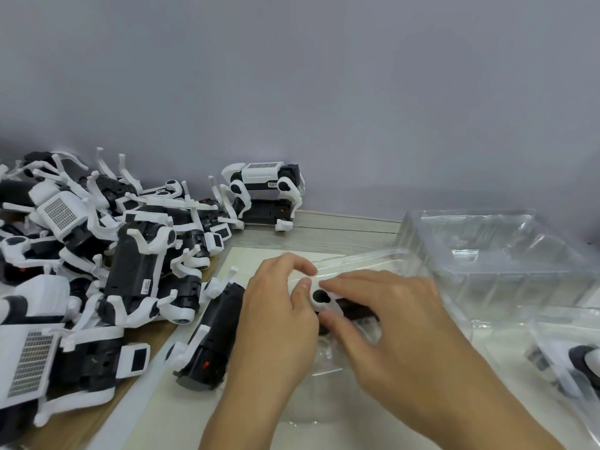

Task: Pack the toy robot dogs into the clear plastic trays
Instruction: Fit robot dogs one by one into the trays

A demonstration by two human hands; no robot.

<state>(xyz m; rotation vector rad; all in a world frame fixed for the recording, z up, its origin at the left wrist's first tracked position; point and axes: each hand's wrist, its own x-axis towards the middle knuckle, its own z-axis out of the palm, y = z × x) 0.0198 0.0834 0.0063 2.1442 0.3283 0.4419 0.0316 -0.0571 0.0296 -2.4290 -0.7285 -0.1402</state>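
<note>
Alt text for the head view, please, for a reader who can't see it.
Both hands, the left hand and the right hand, hold a black and white toy robot dog over a clear plastic tray. A pile of robot dogs lies to the left, and a stack of empty trays sits at the right.

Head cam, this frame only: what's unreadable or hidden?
- Toy dog being packed: body mostly covered by left hand and right hand; seating in tray unclear.
- Packed dog at right: cut by frame edge, blurred behind clear plastic.
- Pile of dogs: overlapping, cut at left edge; uncountable.
- Label on black underside: too small.
</note>
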